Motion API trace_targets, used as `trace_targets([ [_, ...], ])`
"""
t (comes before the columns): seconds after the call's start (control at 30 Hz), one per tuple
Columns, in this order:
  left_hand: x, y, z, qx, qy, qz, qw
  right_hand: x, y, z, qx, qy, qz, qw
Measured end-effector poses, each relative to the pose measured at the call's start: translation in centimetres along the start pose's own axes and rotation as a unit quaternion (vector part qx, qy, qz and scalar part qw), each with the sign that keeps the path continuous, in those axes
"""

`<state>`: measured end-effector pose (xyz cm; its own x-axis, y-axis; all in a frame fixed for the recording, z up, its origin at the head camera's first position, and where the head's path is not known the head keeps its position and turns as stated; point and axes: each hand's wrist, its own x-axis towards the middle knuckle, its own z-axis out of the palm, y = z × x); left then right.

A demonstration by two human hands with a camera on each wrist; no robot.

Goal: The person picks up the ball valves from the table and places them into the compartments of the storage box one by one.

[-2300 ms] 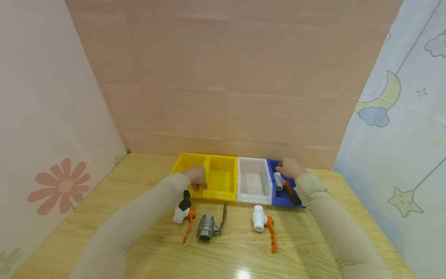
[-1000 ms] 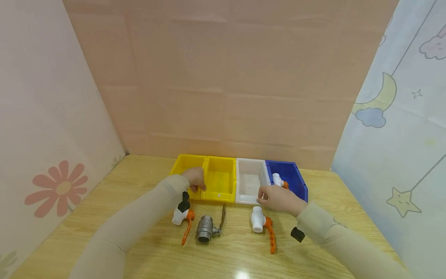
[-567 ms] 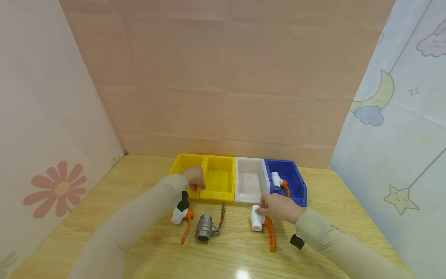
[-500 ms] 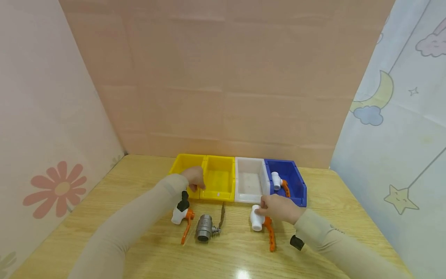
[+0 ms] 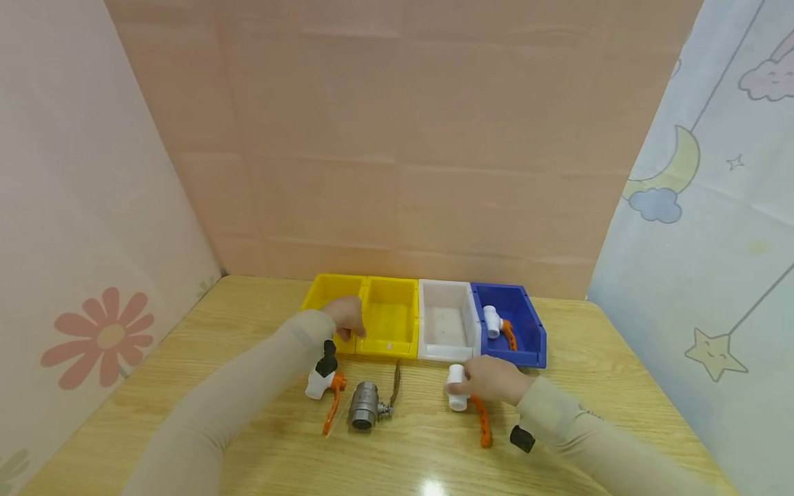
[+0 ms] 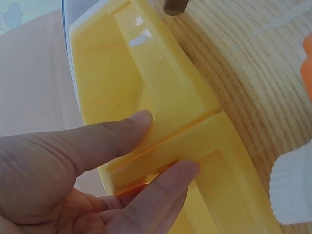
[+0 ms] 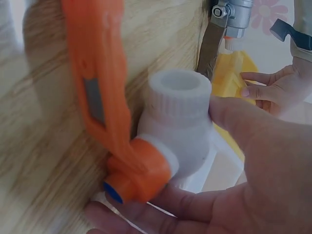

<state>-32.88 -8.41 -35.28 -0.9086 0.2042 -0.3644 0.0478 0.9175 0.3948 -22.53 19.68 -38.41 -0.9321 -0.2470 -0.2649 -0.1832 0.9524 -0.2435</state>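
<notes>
My right hand (image 5: 493, 379) grips a white plastic ball valve (image 7: 178, 122) by its body, thumb on one side and fingers beneath. The valve's orange lever (image 7: 100, 73) points away from the palm, and the valve is at the table just in front of the bins. My left hand (image 5: 347, 317) pinches the adjoining walls of two yellow bins (image 6: 165, 141), thumb in one bin and fingers in the other. Near the left wrist lies a second white ball valve (image 5: 316, 384) with an orange lever, partly hidden by a black strap. A metal ball valve (image 5: 364, 406) lies right of it.
Right of the yellow bins stand a white bin (image 5: 444, 331) and a blue bin (image 5: 527, 331), side by side. Another white valve with an orange lever (image 5: 492, 322) lies in the blue one. A brown paper wall (image 5: 397, 172) rises behind the wooden table (image 5: 260, 296).
My right hand has left the blue bin, where a valve now lies, and come down to the left onto the white valve on the table, gripping it. The left hand stays at the yellow bins.
</notes>
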Motion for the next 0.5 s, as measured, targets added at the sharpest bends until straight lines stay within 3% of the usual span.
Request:
trace_targets([
  [0.2,0.32,-0.19,0.11,-0.003,0.002,0.001,1.0000,0.19,0.07,0.57,0.006,0.004,0.003,1.000],
  [0.5,0.43,-0.19,0.09,-0.016,0.001,-0.004,0.9999,0.03,-0.04,0.52,0.059,-0.008,0.012,0.998],
])
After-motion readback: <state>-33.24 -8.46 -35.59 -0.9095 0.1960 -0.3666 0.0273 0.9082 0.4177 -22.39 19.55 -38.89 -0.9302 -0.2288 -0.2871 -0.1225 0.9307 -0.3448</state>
